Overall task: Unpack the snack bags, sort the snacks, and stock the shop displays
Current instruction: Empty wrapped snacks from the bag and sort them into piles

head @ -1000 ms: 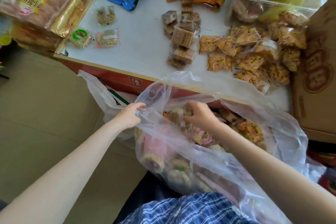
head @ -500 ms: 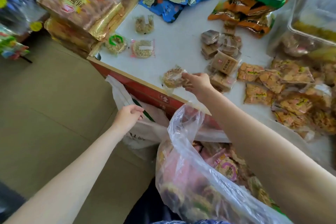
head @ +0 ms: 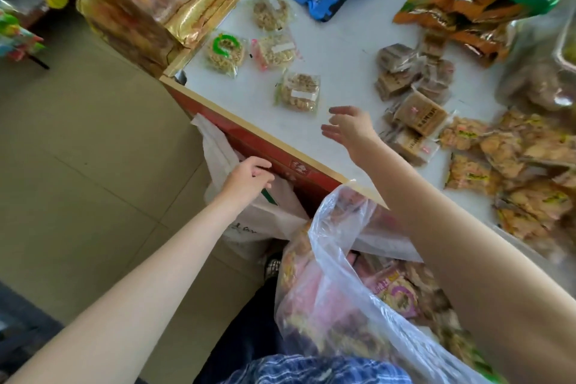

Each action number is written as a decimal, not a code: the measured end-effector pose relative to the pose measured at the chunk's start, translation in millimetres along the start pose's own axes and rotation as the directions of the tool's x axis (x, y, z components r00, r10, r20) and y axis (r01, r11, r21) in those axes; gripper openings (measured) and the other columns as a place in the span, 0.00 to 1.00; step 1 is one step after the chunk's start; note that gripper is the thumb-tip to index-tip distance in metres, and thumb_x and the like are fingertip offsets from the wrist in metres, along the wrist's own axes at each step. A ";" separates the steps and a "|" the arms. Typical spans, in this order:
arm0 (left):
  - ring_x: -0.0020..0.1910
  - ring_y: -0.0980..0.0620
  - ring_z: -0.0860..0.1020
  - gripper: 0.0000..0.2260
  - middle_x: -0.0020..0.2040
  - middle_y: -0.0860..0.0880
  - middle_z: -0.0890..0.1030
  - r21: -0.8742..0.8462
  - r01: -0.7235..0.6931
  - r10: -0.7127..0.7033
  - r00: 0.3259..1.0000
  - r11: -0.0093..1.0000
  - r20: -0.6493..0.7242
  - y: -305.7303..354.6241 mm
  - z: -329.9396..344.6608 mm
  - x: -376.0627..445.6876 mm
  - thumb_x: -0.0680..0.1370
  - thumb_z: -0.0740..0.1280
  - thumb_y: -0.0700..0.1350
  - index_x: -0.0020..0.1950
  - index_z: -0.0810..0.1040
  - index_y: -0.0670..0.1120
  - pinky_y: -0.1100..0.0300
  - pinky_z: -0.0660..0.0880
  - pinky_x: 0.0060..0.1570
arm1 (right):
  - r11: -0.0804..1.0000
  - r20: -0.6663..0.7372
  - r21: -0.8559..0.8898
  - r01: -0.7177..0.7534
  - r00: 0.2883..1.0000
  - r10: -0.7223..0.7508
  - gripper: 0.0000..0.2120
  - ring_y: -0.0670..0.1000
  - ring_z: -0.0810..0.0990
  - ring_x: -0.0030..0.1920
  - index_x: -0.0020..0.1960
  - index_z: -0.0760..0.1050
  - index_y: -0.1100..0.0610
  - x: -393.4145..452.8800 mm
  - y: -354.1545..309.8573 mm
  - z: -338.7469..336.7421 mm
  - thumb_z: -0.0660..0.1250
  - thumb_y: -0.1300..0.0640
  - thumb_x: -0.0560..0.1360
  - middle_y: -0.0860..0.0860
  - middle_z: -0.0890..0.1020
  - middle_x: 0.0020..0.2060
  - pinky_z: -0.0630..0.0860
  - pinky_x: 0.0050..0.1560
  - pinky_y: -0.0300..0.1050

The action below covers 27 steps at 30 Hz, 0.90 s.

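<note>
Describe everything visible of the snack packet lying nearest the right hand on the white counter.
The snack packet is a small clear plastic wrapper, roughly rectangular, holding a knobbly tan-brown cake of nuts or grains, with a pale label strip across its middle. It lies flat on the white counter, near the front edge, slightly skewed. Nothing touches it: the right hand, fingers spread and empty, is just beside it, and the other clear-wrapped snacks lie apart from it.

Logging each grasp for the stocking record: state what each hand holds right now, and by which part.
Nothing is held. The right hand is open above the table, beside the round snack packet. The left hand hangs loosely curled by the white bag, gripping nothing.
</note>
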<state>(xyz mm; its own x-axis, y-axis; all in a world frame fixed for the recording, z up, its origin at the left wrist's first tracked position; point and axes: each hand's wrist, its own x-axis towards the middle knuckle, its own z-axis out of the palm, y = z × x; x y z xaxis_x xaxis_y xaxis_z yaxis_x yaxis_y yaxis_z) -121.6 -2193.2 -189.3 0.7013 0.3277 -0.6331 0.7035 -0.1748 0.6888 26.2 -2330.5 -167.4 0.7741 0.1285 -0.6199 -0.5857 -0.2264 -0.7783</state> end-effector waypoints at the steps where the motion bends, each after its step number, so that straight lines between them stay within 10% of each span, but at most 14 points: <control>1: 0.50 0.50 0.79 0.09 0.48 0.48 0.81 0.004 -0.015 0.015 0.999 1.000 0.033 3.3 9.3 -1.6 0.79 0.61 0.42 0.58 0.74 0.48 0.55 0.74 0.53 | 0.999 -0.008 -0.036 0.024 1.000 -0.025 0.13 0.56 0.80 0.44 0.60 0.71 0.67 -12.1 6.2 -22.8 0.56 0.71 0.78 0.56 0.77 0.41 0.80 0.47 0.43; 10: 0.68 0.48 0.66 0.26 0.69 0.47 0.65 0.346 -0.326 0.205 0.917 0.880 0.342 26.9 83.9 -48.6 0.75 0.67 0.54 0.72 0.63 0.54 0.58 0.64 0.61 | 0.888 0.086 -0.387 0.250 0.968 -0.235 0.08 0.49 0.81 0.37 0.43 0.78 0.55 -130.4 113.0 -198.0 0.65 0.65 0.76 0.51 0.83 0.37 0.79 0.44 0.45; 13: 0.71 0.44 0.63 0.33 0.74 0.44 0.58 0.547 -0.319 0.076 0.905 0.774 0.419 16.0 96.2 -70.2 0.74 0.69 0.51 0.75 0.57 0.54 0.55 0.63 0.65 | 0.570 0.192 -0.793 0.215 0.976 -0.101 0.09 0.50 0.80 0.50 0.54 0.80 0.56 -132.7 185.0 -213.9 0.67 0.60 0.74 0.53 0.83 0.51 0.74 0.52 0.45; 16: 0.63 0.44 0.71 0.33 0.73 0.44 0.60 0.664 -0.275 0.008 0.927 0.695 0.376 0.3 99.7 -87.8 0.76 0.67 0.39 0.76 0.55 0.51 0.61 0.70 0.49 | 0.342 0.206 -0.927 0.152 0.970 0.130 0.32 0.56 0.66 0.70 0.75 0.57 0.53 -119.8 236.4 -211.6 0.66 0.56 0.75 0.57 0.64 0.72 0.68 0.64 0.45; 19: 0.41 0.51 0.76 0.33 0.68 0.47 0.68 0.669 -0.250 0.023 0.944 0.700 0.329 -10.2 95.6 -100.2 0.75 0.62 0.31 0.76 0.56 0.52 0.71 0.66 0.28 | 0.233 0.201 -0.963 0.136 0.939 0.280 0.45 0.62 0.42 0.76 0.77 0.40 0.42 -118.1 252.6 -200.5 0.69 0.50 0.73 0.50 0.39 0.76 0.60 0.70 0.58; 27: 0.30 0.57 0.70 0.30 0.70 0.47 0.68 0.664 -0.233 0.119 0.970 0.711 0.214 -19.1 89.3 -106.6 0.76 0.59 0.30 0.74 0.62 0.52 0.65 0.66 0.27 | -0.076 0.278 -0.948 0.310 0.919 0.280 0.32 0.67 0.48 0.73 0.71 0.59 0.49 -137.2 244.5 -186.9 0.70 0.55 0.72 0.58 0.46 0.75 0.68 0.64 0.62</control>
<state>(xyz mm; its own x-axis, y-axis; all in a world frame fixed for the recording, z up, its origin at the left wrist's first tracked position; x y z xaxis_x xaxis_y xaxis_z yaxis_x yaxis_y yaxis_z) -199.5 -2307.7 -166.5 0.7884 0.0987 -0.6073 0.4125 -0.8171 0.4028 -178.2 -2583.9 -254.0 0.4807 0.3230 -0.8153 0.5119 -0.8582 -0.0382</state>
